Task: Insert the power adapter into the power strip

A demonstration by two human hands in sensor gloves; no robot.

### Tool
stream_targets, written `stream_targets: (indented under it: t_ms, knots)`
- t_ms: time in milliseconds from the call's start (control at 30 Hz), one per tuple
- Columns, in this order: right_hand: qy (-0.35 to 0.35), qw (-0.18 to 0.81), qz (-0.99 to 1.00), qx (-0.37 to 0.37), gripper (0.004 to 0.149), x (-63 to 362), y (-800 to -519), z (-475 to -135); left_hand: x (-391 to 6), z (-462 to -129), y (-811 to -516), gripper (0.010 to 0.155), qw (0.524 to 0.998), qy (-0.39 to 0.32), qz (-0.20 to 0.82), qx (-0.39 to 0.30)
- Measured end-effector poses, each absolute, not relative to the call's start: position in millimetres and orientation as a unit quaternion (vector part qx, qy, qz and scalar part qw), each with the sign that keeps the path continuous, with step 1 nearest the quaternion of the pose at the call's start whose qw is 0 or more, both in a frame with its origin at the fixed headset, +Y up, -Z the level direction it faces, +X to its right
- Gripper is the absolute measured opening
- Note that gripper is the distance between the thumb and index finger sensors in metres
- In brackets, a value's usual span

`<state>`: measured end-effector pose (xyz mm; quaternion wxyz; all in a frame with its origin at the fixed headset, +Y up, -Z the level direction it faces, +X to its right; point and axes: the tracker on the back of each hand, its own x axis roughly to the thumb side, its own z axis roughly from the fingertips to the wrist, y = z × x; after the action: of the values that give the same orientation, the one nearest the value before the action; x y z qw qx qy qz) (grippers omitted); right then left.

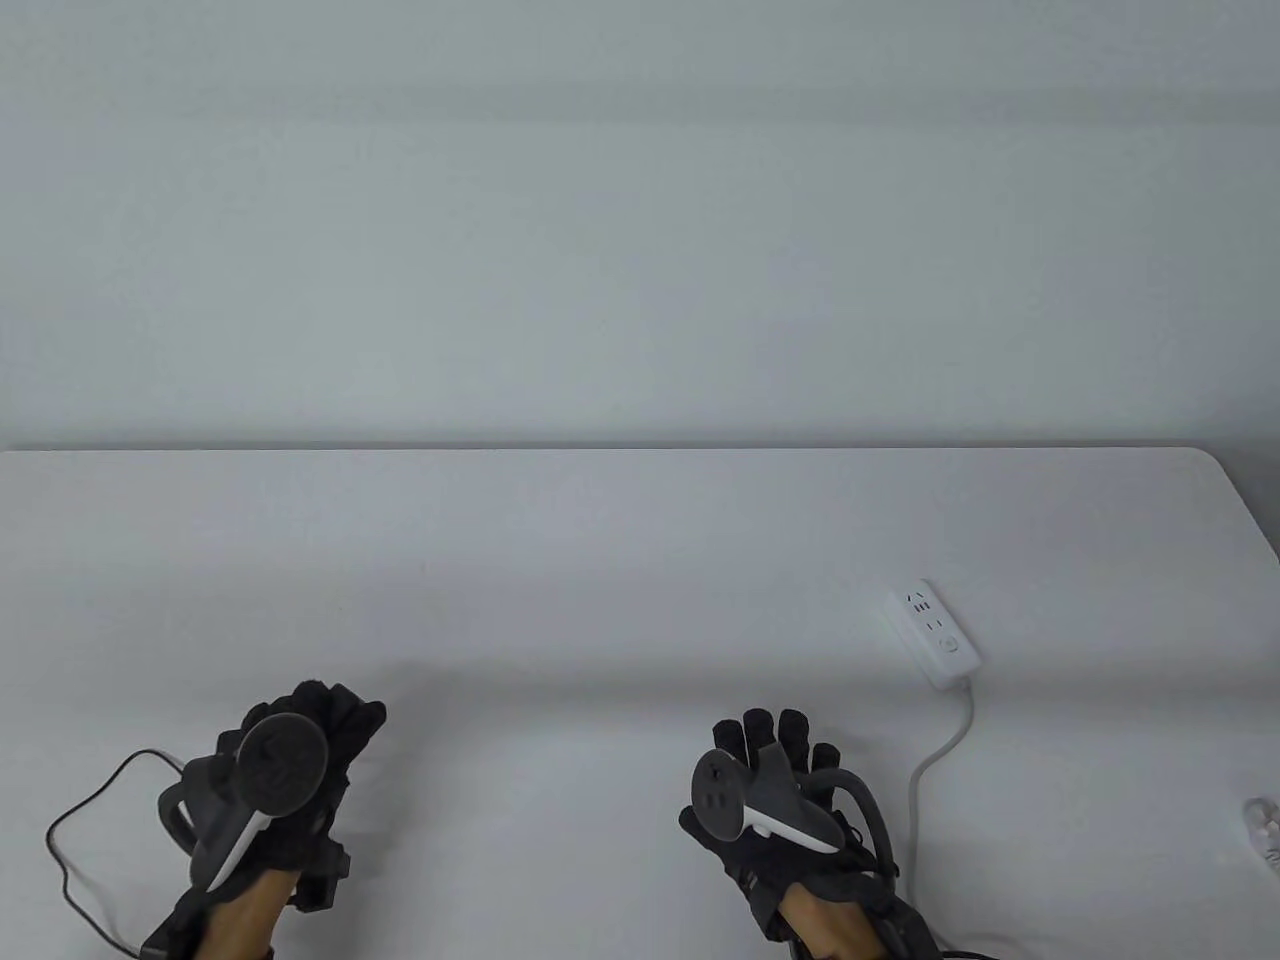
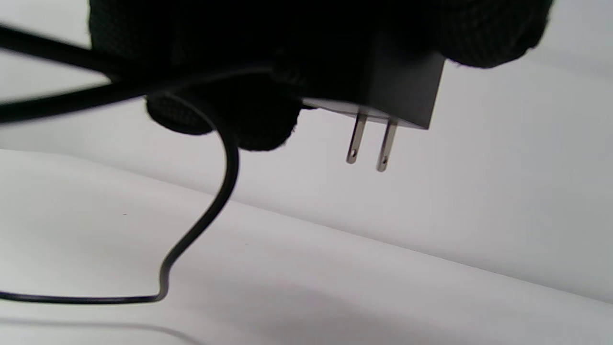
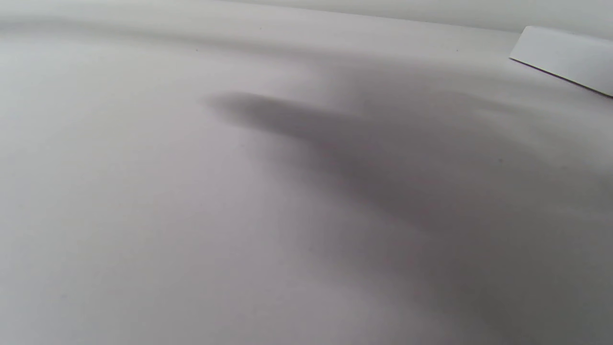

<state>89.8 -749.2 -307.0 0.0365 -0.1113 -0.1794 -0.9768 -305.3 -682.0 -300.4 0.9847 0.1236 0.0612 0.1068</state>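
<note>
A white power strip lies on the white table at the right, its white cable trailing toward me. Its edge shows in the right wrist view at the top right. My left hand at the lower left grips a black power adapter above the table; its two metal prongs point down. The adapter's thin black cord hangs and lies on the table. My right hand is at the lower middle, fingers stretched out and empty, left of the strip.
The white table's far edge meets a plain wall. A small clear object lies at the right edge of the table view.
</note>
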Motion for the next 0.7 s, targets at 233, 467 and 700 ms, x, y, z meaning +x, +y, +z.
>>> stream_targets:
  t_ms: [233,467,700]
  knots:
    - [-0.184,0.039,-0.976,-0.114,0.091,88.4,-749.6,-307.0,-263.0,-299.0,-693.3,0.074,0.986,-0.023,0.094,0.134]
    - [-0.192,0.042,-0.974,-0.113,0.091,87.8,-753.4,-308.0,-230.3,-298.3,-706.2,0.075,0.987,-0.079,0.087,0.107]
    - [-0.195,0.033,-0.976,-0.095,0.092,96.8,-756.2,-310.3,-207.3,-288.6,-710.5,0.077,0.983,-0.128,0.086,0.098]
